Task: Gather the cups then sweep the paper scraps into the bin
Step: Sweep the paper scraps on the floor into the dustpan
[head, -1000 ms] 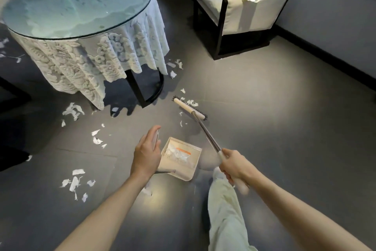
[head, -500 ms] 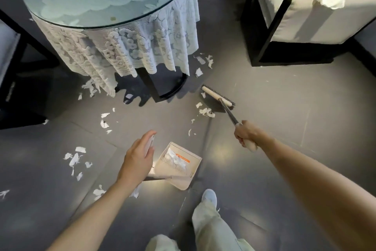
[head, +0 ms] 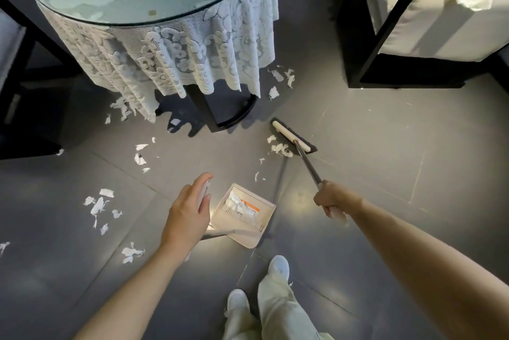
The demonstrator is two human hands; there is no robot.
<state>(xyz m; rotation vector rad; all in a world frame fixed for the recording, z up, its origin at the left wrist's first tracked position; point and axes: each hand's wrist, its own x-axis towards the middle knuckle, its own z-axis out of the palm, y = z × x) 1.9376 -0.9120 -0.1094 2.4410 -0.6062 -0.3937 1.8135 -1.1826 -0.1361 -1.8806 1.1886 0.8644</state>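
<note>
Sweeping step under way. Right hand [head: 334, 199] grips the broom [head: 293, 139] by its handle, fingers wrapped fully round it. The broom head is down on the floor [head: 385, 174], with a small heap of paper scraps [head: 279, 150] touching its near side.

Left hand [head: 187, 215] holds the dustpan [head: 261, 229] by its upright handle, fingers curled round the top. The pan mouth faces the broom, and some scraps are already inside.

Judgement:
- Use short, low pulls straight at the pan mouth.
- Keep the pan lip flat on the floor so thin pieces don't slip under.
- Go slow, since light paper is likely to flutter.

Scraps are white, torn, thin and irregular. They lie in clusters:
- by the broom;
- left of the pan;
- around the table [head: 154, 17] base;
- toward the armchair [head: 413, 36].

No cups or bin in view.
</note>
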